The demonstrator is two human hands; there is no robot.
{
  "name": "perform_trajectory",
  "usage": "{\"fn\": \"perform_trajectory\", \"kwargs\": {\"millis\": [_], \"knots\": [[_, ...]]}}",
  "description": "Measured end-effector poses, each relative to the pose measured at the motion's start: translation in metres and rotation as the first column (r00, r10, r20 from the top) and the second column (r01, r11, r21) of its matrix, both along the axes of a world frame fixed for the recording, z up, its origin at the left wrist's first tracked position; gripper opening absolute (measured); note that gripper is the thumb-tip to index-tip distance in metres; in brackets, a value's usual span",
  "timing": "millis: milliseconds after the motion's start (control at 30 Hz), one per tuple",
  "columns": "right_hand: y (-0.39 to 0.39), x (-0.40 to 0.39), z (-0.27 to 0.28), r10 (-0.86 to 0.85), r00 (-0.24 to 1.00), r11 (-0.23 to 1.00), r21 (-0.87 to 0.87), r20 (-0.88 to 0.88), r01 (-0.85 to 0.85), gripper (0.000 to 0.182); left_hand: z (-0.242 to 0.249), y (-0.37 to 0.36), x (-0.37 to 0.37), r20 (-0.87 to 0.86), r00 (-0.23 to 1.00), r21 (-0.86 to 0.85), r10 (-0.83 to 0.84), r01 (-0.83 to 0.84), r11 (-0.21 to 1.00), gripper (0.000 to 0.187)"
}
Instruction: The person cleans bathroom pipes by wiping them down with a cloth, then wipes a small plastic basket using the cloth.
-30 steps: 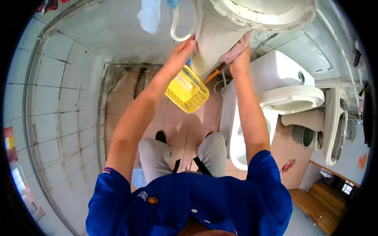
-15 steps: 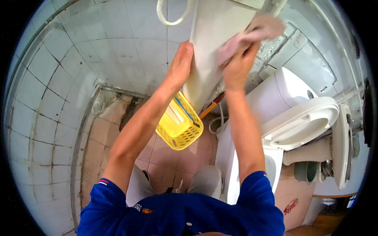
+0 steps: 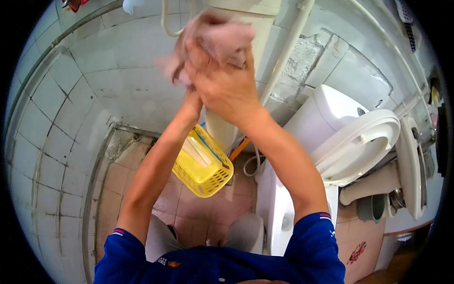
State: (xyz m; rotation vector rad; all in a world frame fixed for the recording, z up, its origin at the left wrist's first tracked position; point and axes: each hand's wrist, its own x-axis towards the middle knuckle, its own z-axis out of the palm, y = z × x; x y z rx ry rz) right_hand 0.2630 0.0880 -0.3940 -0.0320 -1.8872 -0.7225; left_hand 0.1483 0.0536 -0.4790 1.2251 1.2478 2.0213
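Observation:
A crumpled pink cloth [image 3: 222, 35] is bunched between both hands in front of a tall cream-white panel [image 3: 257, 23]. My right hand [image 3: 229, 92] is closed on the cloth, its back toward me. Behind it, my left hand [image 3: 193, 98] presses up against the same cloth, its fingers mostly covered and smeared by motion. Part of the cloth hangs out on the left side. Below the hands sits a yellow plastic basket [image 3: 203, 187] with some light-coloured flat items inside.
On the right stands a white toilet [image 3: 326, 118] with its lid raised. A white pipe [image 3: 288, 52] runs down the tiled wall, and a white hose [image 3: 165, 19] hangs at the top. An orange handle [image 3: 239, 148] leans behind the basket. A dark bucket [image 3: 370, 208] is under the washbasin [image 3: 410, 175].
My right hand has moved left with the cloth and met my left hand. The left hand has come off the cream panel's edge. The view has shifted slightly.

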Motion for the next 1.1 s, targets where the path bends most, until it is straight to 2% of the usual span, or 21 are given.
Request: {"fn": "perform_trajectory", "kwargs": {"millis": [33,100,167,233,267,300,333,367,433,500,533,600,633,667,700,733,800,867,933,1033,1100], "knots": [[0.003,0.001,0.002,-0.008,1.000,1.000,0.013,-0.003,0.008,0.022,0.002,0.001,-0.001,0.006,1.000,0.008,-0.007,0.007,1.000,0.046],[0.009,0.004,0.006,0.224,0.975,0.970,-0.100,0.003,-0.223,0.027,0.002,0.002,-0.002,0.013,1.000,0.015,-0.018,0.018,1.000,0.046],[0.021,0.008,0.012,0.311,0.950,0.931,-0.197,-0.006,-0.306,0.036,-0.001,-0.002,0.002,0.023,0.999,0.021,-0.022,0.022,1.000,0.046],[0.022,0.013,0.013,0.150,0.938,0.979,-0.086,-0.313,-0.186,0.044,0.001,-0.005,0.007,0.037,0.999,0.037,-0.025,0.024,0.999,0.046],[0.018,0.011,0.008,0.240,0.894,0.922,-0.199,-0.378,-0.331,0.040,0.003,-0.007,0.008,0.047,0.998,0.037,-0.032,0.030,0.999,0.047],[0.012,0.008,-0.004,0.241,0.898,0.923,-0.199,-0.367,-0.329,0.040,0.006,-0.009,0.010,0.057,0.997,0.032,-0.044,0.043,0.999,0.047],[0.005,0.006,-0.023,0.200,0.878,0.884,-0.306,-0.436,-0.354,0.041,0.014,-0.014,0.011,0.086,0.989,-0.014,-0.119,0.121,0.993,0.051],[-0.002,0.005,-0.041,0.149,0.855,0.830,-0.407,-0.497,-0.381,0.042,0.010,-0.015,0.008,0.100,0.988,-0.018,-0.114,0.116,0.993,0.051],[0.005,0.007,-0.081,0.210,0.843,0.826,-0.371,-0.496,-0.424,0.039,0.006,-0.013,0.000,0.127,0.955,0.016,-0.270,0.270,0.963,0.054],[0.019,0.021,-0.082,0.257,0.829,0.816,-0.348,-0.497,-0.461,0.037,0.018,-0.024,0.011,0.206,0.957,-0.007,-0.206,0.212,0.977,0.058],[0.036,0.036,-0.063,0.232,0.924,0.893,-0.310,-0.305,-0.327,0.037,0.016,-0.020,0.009,0.159,0.976,-0.031,-0.147,0.153,0.988,0.058],[0.040,0.035,-0.026,0.264,0.900,0.762,-0.496,-0.348,-0.415,0.041,0.011,-0.020,0.001,0.068,0.992,-0.142,-0.106,0.115,0.983,0.060],[0.044,0.024,-0.009,0.245,0.768,0.477,-0.616,-0.592,-0.627,0.043,0.014,-0.022,0.003,0.081,0.991,-0.157,-0.103,0.115,0.981,0.060],[0.097,0.028,-0.007,0.561,0.494,-0.080,-0.637,-0.665,-0.767,0.046,0.019,-0.024,0.008,0.086,0.991,-0.107,-0.098,0.107,0.988,0.062],[0.109,0.029,-0.007,0.643,0.283,-0.364,-0.610,-0.711,-0.704,0.047,0.019,-0.026,0.011,0.095,0.991,-0.056,-0.094,0.100,0.993,0.063],[0.121,0.029,-0.007,0.630,0.095,-0.616,-0.570,-0.771,-0.544,0.049,0.015,-0.026,0.008,0.108,0.990,-0.059,-0.089,0.096,0.994,0.063],[0.065,0.008,0.004,0.182,0.417,-0.487,-0.450,-0.891,-0.748,0.045,0.010,-0.022,0.001,0.047,0.991,-0.054,-0.125,0.127,0.990,0.067],[0.068,0.013,-0.040,0.018,0.625,-0.566,-0.523,-0.780,-0.637,0.047,0.005,-0.020,-0.002,0.046,0.990,-0.038,-0.133,0.134,0.990,0.069],[0.064,0.017,-0.082,-0.123,0.751,-0.649,-0.520,-0.649,-0.556,0.046,0.002,-0.019,-0.005,0.035,0.989,-0.029,-0.141,0.142,0.989,0.070],[0.073,0.035,-0.151,-0.025,0.796,-0.705,-0.554,-0.604,-0.443,0.045,-0.004,-0.016,-0.011,-0.007,0.986,-0.016,-0.165,0.165,0.986,0.072],[0.067,0.048,-0.171,0.047,0.898,-0.720,-0.638,-0.438,-0.273,0.045,-0.013,-0.014,-0.014,-0.049,0.987,-0.016,-0.150,0.150,0.989,0.072]]}}
